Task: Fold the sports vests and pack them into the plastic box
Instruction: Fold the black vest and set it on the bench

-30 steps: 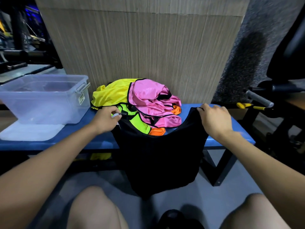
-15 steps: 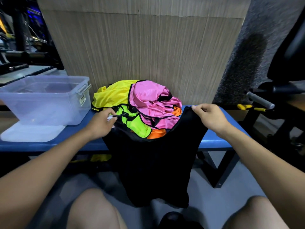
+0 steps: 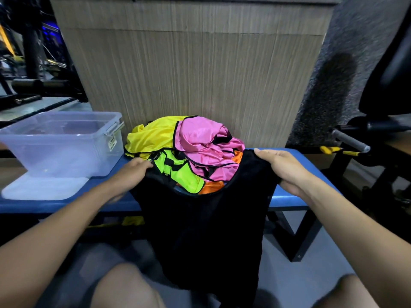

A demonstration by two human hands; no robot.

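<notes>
A black vest (image 3: 206,230) hangs in front of the blue bench (image 3: 287,196), spread between my two hands. My left hand (image 3: 131,172) grips its left shoulder strap and my right hand (image 3: 282,167) grips the right one. Behind it on the bench lies a heap of vests: yellow (image 3: 153,136), pink (image 3: 200,143), lime green (image 3: 182,174) and orange (image 3: 211,187). The clear plastic box (image 3: 64,143) stands open at the bench's left end, and nothing shows inside it.
The box's white lid (image 3: 42,187) lies flat under and in front of it. A wood-grain panel (image 3: 189,74) rises behind the bench. Gym equipment with a grey handle (image 3: 351,141) stands to the right. My knees (image 3: 124,285) are at the bottom edge.
Both hands have lifted the black vest a little and pulled its shoulders wider apart. The vest's lower hem has risen with them.
</notes>
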